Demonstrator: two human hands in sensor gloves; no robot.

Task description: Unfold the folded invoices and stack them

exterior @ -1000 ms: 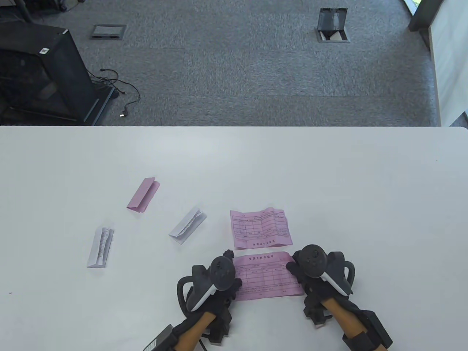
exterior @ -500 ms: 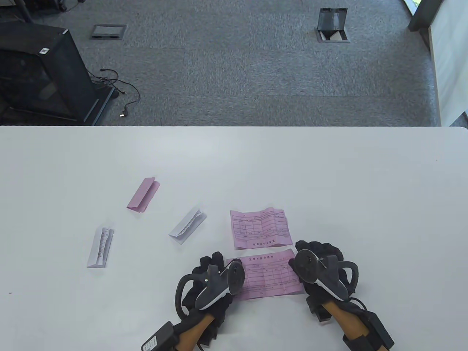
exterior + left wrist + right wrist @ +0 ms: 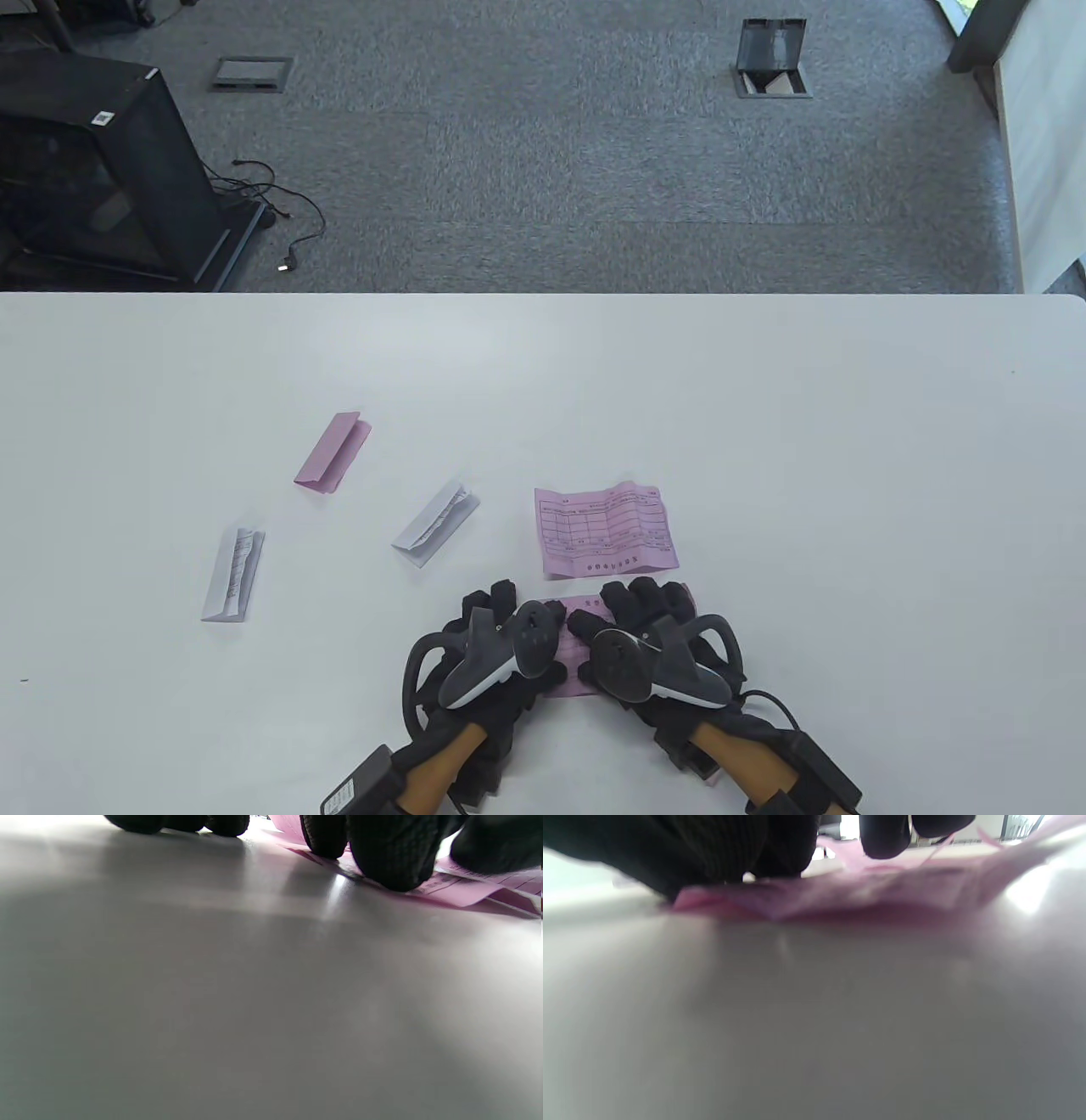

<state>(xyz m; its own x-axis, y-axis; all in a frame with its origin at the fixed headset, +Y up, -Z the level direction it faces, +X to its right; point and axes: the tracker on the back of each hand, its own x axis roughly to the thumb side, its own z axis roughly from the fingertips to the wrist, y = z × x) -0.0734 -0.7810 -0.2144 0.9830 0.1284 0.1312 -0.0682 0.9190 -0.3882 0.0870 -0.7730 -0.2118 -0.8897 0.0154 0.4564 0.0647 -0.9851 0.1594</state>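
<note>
both hands, left hand and right hand, press fingers spread flat on the near pink invoice, flattening it against the bench. next, likely: lift it onto the unfolded pink invoice just beyond, edges aligned.

White table fills the lower part of the table view, its far edge well beyond the fingers and a rounded corner at far right; glossy, with soft glare in both wrist views. Past it lies grey carpet floor, with a black cabinet at far left and a loose black cable trailing beside it. Two floor boxes: closed one at left, open-lidded one at right; white partition on the right edge, bright light at its top corner.
</note>
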